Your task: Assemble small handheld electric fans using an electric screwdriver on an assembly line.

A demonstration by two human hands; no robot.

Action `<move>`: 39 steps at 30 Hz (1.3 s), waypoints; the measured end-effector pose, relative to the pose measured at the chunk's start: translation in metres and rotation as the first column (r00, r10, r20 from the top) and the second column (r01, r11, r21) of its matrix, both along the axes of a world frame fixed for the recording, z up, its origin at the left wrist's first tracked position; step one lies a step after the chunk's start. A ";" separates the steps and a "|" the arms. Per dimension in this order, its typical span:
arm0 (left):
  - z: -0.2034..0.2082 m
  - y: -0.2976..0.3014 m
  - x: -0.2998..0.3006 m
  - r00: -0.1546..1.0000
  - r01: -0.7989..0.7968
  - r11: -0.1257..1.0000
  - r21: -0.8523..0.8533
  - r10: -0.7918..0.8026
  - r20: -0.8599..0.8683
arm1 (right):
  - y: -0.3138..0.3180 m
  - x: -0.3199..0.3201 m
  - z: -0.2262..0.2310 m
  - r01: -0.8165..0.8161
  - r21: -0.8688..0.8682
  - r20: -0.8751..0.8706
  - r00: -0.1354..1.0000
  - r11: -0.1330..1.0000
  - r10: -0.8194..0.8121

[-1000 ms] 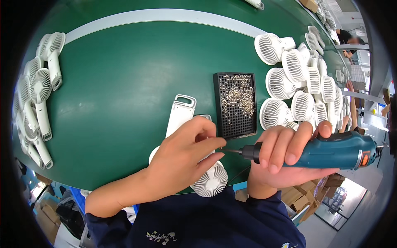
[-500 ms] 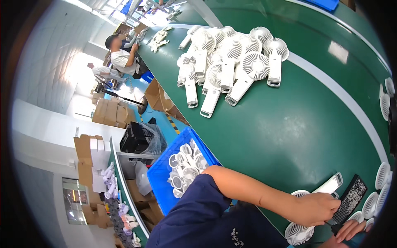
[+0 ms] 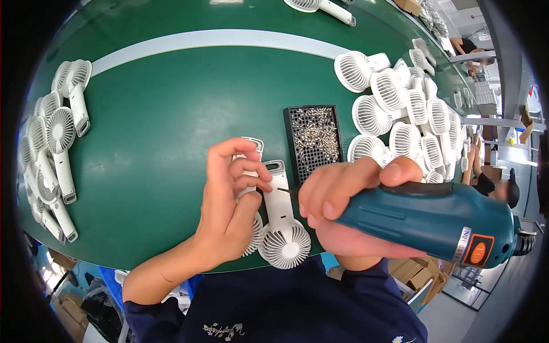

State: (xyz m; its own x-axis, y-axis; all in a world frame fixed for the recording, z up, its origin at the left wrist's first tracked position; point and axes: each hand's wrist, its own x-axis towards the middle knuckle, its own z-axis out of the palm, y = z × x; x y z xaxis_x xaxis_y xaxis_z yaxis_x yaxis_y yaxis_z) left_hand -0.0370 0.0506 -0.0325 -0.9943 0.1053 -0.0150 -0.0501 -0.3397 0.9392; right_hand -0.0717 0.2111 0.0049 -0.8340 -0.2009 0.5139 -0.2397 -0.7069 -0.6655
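Note:
A teal electric screwdriver (image 3: 423, 220) fills my right hand (image 3: 349, 206), its thumb along the dark strip on the body. Its thin dark bit points left, with the tip over the handle of a white handheld fan (image 3: 280, 203). That fan lies with its round grille toward me. Beside the handle, my left hand (image 3: 226, 200) is raised with loosely curled fingers held apart, and I see nothing between them. Its fingertips reach the handle's left edge; whether they touch it is unclear. A second white fan (image 3: 254, 235) lies mostly hidden beneath this hand.
A black tray (image 3: 290, 128) of small metal screws lies just beyond the screwdriver. White fans are heaped at the right (image 3: 389, 91) and the left (image 3: 60, 131) of the green table (image 3: 171, 108). A blue crate (image 3: 111, 280) stands below the table's near edge. Other people sit at far right.
My view has swung toward the work in front of me. My left hand has moved from beside the screw tray to the fan handle. The screwdriver, earlier mostly out of sight, now shows fully.

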 end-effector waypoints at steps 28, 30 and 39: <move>0.011 0.010 -0.004 0.973 -0.101 0.571 -0.814 -0.112 -0.199 | -0.006 -0.028 -0.014 0.081 0.271 -0.065 0.996 0.959 -0.066; 0.010 0.010 -0.004 0.976 -0.097 0.564 -0.820 -0.109 -0.191 | -0.007 -0.028 -0.015 0.067 0.257 -0.059 0.997 0.964 -0.054; 0.005 0.010 -0.004 0.966 -0.137 0.578 -0.805 -0.101 -0.237 | -0.011 -0.030 -0.014 -0.010 0.194 -0.017 1.000 0.981 0.013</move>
State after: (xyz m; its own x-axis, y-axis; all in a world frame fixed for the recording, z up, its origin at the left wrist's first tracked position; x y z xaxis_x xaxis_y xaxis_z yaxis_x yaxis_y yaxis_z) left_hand -0.0406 0.0604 -0.0279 -0.9784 0.1489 0.1431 0.2031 0.5696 0.7964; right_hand -0.1013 0.2003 -0.0093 -0.8220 -0.3080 0.4790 -0.2454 -0.5675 -0.7860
